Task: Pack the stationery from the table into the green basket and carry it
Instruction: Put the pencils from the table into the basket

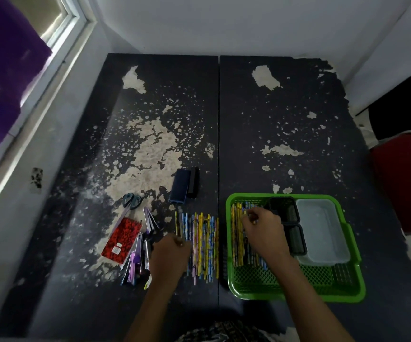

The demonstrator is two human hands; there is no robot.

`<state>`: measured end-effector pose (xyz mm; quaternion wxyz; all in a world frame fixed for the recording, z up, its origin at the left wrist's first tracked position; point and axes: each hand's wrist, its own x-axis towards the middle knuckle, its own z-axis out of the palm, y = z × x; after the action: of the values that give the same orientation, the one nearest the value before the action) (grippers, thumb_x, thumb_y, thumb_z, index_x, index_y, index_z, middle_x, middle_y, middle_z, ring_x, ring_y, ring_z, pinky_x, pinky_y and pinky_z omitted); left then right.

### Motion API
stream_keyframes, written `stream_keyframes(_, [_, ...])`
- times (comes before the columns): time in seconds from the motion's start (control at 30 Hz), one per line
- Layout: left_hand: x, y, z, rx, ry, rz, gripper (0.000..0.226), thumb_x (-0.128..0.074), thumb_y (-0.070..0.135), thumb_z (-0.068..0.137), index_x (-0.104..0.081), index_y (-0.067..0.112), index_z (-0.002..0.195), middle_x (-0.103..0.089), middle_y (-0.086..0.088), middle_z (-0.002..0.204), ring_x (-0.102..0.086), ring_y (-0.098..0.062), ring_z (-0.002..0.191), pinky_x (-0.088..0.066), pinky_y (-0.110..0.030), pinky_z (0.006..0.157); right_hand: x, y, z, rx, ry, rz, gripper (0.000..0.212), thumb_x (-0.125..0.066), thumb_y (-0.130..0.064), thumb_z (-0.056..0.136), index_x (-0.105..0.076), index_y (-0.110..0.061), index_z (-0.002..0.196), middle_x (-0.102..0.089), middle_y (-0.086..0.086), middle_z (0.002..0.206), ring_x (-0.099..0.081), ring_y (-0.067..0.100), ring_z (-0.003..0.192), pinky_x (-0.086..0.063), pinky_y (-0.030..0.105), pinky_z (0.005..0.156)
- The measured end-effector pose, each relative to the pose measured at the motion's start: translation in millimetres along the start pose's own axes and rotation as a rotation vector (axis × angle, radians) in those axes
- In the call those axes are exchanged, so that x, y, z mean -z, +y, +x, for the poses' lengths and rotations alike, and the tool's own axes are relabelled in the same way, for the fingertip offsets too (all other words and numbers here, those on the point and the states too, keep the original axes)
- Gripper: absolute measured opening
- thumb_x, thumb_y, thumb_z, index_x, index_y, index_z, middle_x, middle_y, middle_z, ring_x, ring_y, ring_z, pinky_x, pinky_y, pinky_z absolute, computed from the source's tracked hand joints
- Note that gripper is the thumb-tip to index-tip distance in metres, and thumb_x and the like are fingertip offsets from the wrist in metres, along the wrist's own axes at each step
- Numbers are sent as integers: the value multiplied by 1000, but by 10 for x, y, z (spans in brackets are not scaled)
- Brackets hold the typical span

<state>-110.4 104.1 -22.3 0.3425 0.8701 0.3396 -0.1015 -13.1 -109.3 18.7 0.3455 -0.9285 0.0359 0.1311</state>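
Observation:
A green basket [352, 290] sits on the right half of the dark table. Several pencils [236, 233] lie in its left part, next to two black boxes [285, 206] and a clear plastic box [327, 233]. My right hand [263, 228] is inside the basket over the pencils, its fingers curled on pencils. A row of patterned pencils [205, 243] lies on the table left of the basket. My left hand [170, 255] rests on the left end of that row, its fingers curled round pencils there.
Left of the pencil row lie several pens [138, 260], a red notebook [122, 239] and scissors [130, 202]. A dark blue eraser [181, 185] lies behind the row. A red chair [406, 178] stands at the right. The table [285, 119] has peeling paint.

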Motion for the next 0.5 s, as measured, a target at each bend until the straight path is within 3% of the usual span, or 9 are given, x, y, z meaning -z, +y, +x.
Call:
stream_keyframes(0.1, [-20, 357, -170, -108, -101, -168, 13, -73, 31, 87, -63, 25, 82, -67, 7, 74, -64, -4, 63, -48, -21, 60, -24, -127, -16, 44, -84, 81, 19, -65, -32, 96, -75, -17, 101, -72, -6, 87, -65, 6, 75, -53, 27, 70])
stream_keyframes(0.23, [-162, 676, -353, -154, -201, -294, 10, -74, 26, 81, -64, 24, 80, -67, 5, 72, -62, -2, 63, -44, -15, 56, -159, -199, -62, 54, -202, 227, 10, -73, -25, 90, -77, -18, 85, -72, -6, 74, -66, 4, 68, -48, 25, 63])
stream_keyframes(0.37, [-239, 646, -370, -159, -226, -325, 7, -73, 24, 82, -66, 24, 83, -68, 4, 75, -63, 0, 65, -45, -13, 56, -200, -180, -71, 37, -197, 247, 6, -74, -15, 88, -78, -16, 92, -71, -11, 75, -64, -5, 69, -47, 9, 62])
stream_keyframes(0.43, [-237, 564, -308, -162, -172, -290, 3, -71, 25, 87, -68, 25, 86, -68, 8, 78, -64, -1, 68, -48, -16, 59, -192, -136, -58, 27, -134, 192, 10, -73, -16, 89, -78, -13, 97, -73, -6, 81, -65, -1, 72, -51, 13, 67])
stream_keyframes(0.5, [-199, 414, -208, -120, -55, -256, 4, -66, 25, 93, -67, 24, 90, -67, 11, 81, -63, 0, 69, -45, -17, 58, -178, -37, -19, -4, -45, 73, 11, -69, -18, 91, -77, -13, 96, -75, 1, 82, -67, 9, 71, -58, 26, 69])
